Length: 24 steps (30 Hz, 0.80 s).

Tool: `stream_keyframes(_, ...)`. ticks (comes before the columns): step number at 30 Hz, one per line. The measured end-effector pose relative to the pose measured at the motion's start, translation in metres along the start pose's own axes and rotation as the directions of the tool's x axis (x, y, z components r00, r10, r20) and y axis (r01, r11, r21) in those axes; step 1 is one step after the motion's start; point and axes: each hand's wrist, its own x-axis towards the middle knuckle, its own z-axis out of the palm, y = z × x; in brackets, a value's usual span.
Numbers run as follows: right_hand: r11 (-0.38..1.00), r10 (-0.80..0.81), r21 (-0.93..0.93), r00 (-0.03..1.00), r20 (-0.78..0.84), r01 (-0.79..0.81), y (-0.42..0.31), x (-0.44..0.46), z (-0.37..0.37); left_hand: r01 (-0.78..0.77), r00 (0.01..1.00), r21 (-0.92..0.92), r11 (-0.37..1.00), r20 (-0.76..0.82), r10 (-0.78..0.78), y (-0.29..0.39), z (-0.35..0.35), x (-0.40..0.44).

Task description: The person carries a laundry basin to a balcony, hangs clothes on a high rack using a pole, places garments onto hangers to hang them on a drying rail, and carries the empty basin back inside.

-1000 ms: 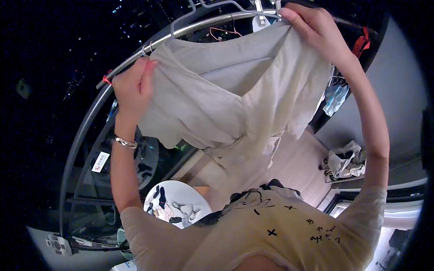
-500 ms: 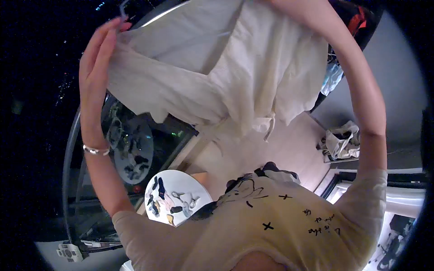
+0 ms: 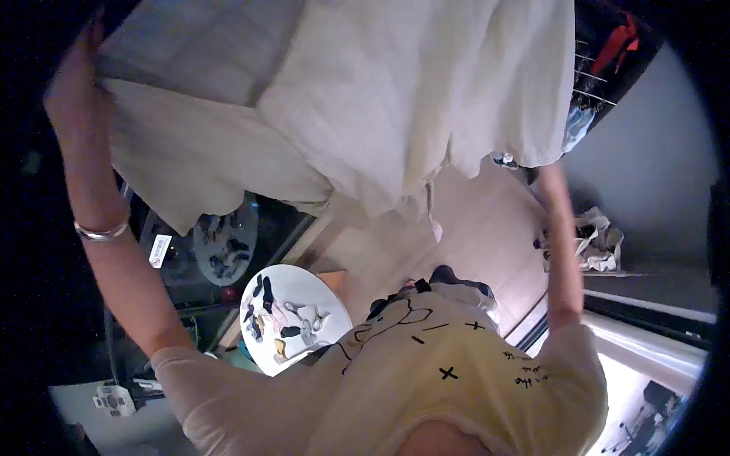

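A cream-coloured garment (image 3: 357,99) hangs spread out in front of me, filling the upper middle of the view. Its top lies beyond the frame, and a thin tie (image 3: 435,213) dangles from its lower part. At the garment's left edge is my raised left hand (image 3: 90,57), seemingly gripping it, though the fingers are dim and blurred. A metal bracelet circles that wrist. My right hand (image 3: 551,181) is lower, by the garment's bottom right corner; motion smears it and its fingers cannot be made out.
A round white table (image 3: 334,304) with several socks (image 3: 266,296) stands at lower left, beside dark reflective glass (image 3: 171,220). A light bag (image 3: 601,239) lies by the right wall. At upper right are wire racks (image 3: 593,76) and something red (image 3: 617,45).
The garment has shifted left together with my left hand and fills more of the view. My right arm, raised past the top before, has come down beside the garment's lower right corner.
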Motion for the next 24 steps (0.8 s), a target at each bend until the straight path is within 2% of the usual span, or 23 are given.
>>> stream_keyframes(1,0.963,0.021,-0.269,0.988,0.154,0.022,0.046,-0.019,0.009,0.044,0.996,0.119,0.992,0.070,-0.053,-0.014,-0.001,0.002)
stream_keyframes(2,0.949,0.248,-0.277,0.903,0.350,-0.154,0.050,-0.044,0.031,0.052,0.992,0.047,0.998,0.114,-0.057,-0.019,-0.007,0.007)
stream_keyframes(3,0.956,0.128,-0.292,0.925,0.357,-0.020,0.095,-0.065,0.060,0.066,0.985,-0.025,0.998,0.159,-0.061,-0.024,-0.014,0.013)
stream_keyframes(4,0.944,0.006,-0.310,0.934,0.359,0.113,0.140,-0.087,0.089,0.056,0.986,-0.280,0.958,0.165,-0.009,-0.024,-0.033,0.022)
stream_keyframes(5,0.845,-0.075,-0.471,0.929,0.363,0.252,0.145,-0.099,0.113,0.047,0.985,-0.522,0.852,0.164,0.046,-0.023,-0.052,0.032)
stream_keyframes(6,0.698,-0.154,-0.611,0.912,0.380,0.373,0.149,-0.105,0.131,0.042,0.984,-0.728,0.684,0.148,0.097,-0.018,-0.067,0.040)
stream_keyframes(8,0.682,-0.184,-0.640,0.930,0.319,0.355,0.175,-0.103,0.157,0.087,0.994,-0.826,0.557,0.033,-0.105,-0.004,-0.074,0.050)
stream_keyframes(9,0.672,-0.201,-0.655,0.936,0.289,0.346,0.190,-0.100,0.165,0.158,0.938,-0.764,0.626,-0.081,-0.336,0.006,-0.068,0.054)
stream_keyframes(11,0.857,0.042,-0.513,0.984,0.173,0.053,0.218,-0.082,0.167,0.217,0.825,-0.719,0.660,-0.227,-0.518,0.030,-0.068,0.056)
stream_keyframes(12,0.902,0.176,-0.420,0.975,0.139,-0.103,0.231,-0.073,0.164,0.185,0.905,-0.800,0.571,-0.088,-0.417,-0.002,-0.075,0.053)
stream_keyframes(13,0.917,0.124,-0.397,0.976,0.179,-0.044,0.247,-0.066,0.158,0.175,0.958,-0.867,0.466,0.039,-0.286,-0.026,-0.080,0.049)
stream_keyframes(15,0.936,0.016,-0.345,0.968,0.252,0.074,0.274,-0.049,0.132,0.318,0.896,-0.891,0.324,0.170,-0.410,-0.052,-0.076,0.042)
stream_keyframes(17,0.994,0.103,-0.064,0.961,0.257,-0.089,0.265,-0.042,0.100,0.411,0.800,-0.888,0.209,0.241,-0.550,-0.094,-0.066,0.028)
stream_keyframes(19,0.959,0.014,-0.278,0.975,0.224,0.050,0.272,-0.040,0.052,0.476,0.678,-0.877,0.068,0.317,-0.663,-0.132,-0.051,0.009)
stream_keyframes(21,0.986,0.098,-0.153,0.982,0.162,-0.073,0.342,-0.027,0.000,0.511,0.536,-0.856,-0.079,0.389,-0.749,-0.150,-0.040,-0.008)
stream_keyframes(23,0.928,0.049,-0.373,0.994,0.094,-0.010,0.301,-0.022,-0.049,0.457,0.574,-0.889,-0.037,0.326,-0.751,-0.110,-0.043,-0.017)
stream_keyframes(24,0.973,0.053,-0.229,0.992,0.117,-0.025,0.270,-0.020,-0.063,0.457,0.616,-0.889,0.019,0.302,-0.728,-0.096,-0.041,-0.023)
